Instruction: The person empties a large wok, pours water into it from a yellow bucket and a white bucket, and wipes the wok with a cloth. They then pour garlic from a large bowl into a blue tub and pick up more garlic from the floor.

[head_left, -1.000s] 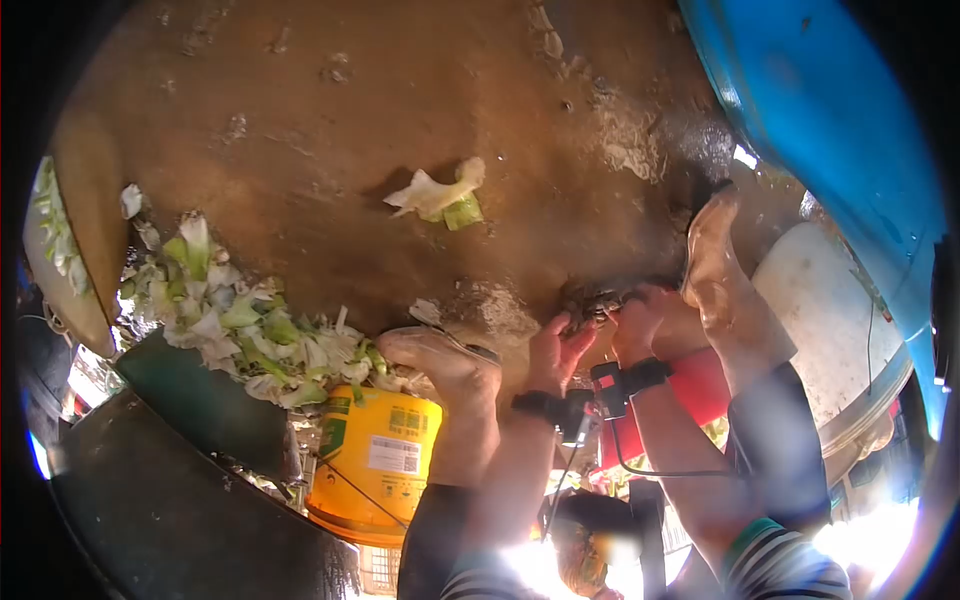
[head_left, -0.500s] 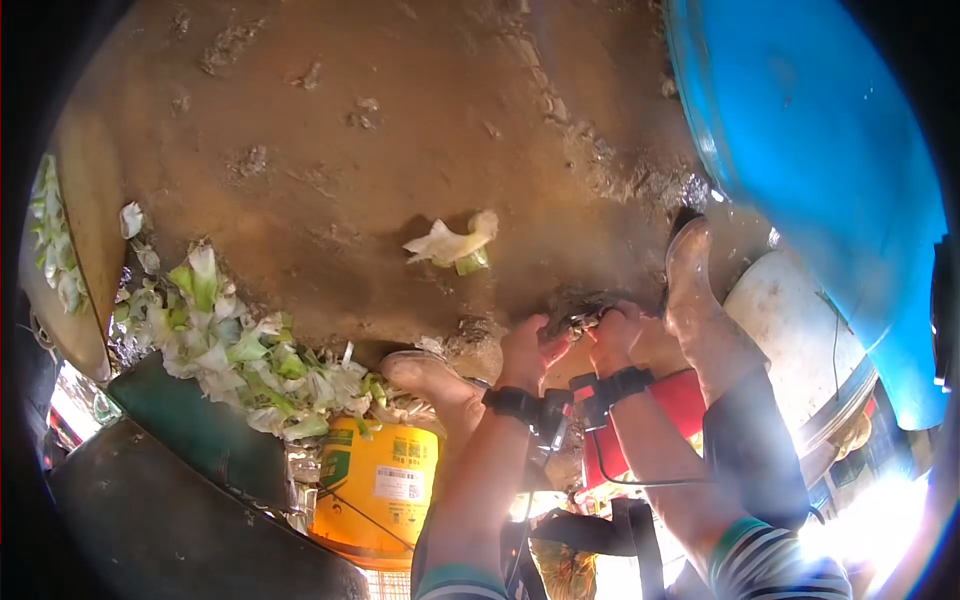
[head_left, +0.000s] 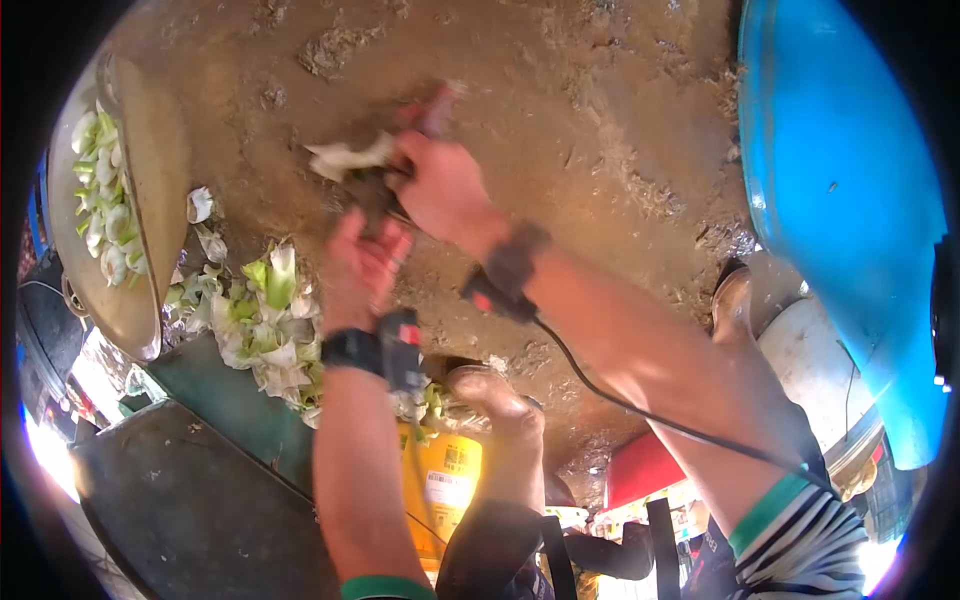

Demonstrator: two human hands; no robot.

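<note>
My right hand [head_left: 440, 190] is a closed fist over the muddy ground, smeared by motion. A blurred reddish thing [head_left: 430, 108] sticks out beyond it, its kind unclear. Against the fist's left side is a pale, leafy vegetable piece [head_left: 348, 158]; whether the fingers grip it I cannot tell. A dark blurred thing [head_left: 374, 195] lies between the two hands. Just below it is my left hand [head_left: 368, 262], palm partly turned up and fingers curled, too smeared to show if anything is held. Both wrists wear black straps with small devices.
A wide metal pan [head_left: 150, 220] with cut white-green pieces stands at left. Trimmed leaves [head_left: 265, 330] are heaped below it, near a dark board [head_left: 200, 500] and a yellow bucket [head_left: 455, 480]. A blue tub [head_left: 840, 200], white container [head_left: 815, 350] and red container [head_left: 640, 468] are at right.
Both hands have moved from near my feet forward and left. The pale leafy piece has shifted left across the ground, now beside my right fist. The view has also shifted.
</note>
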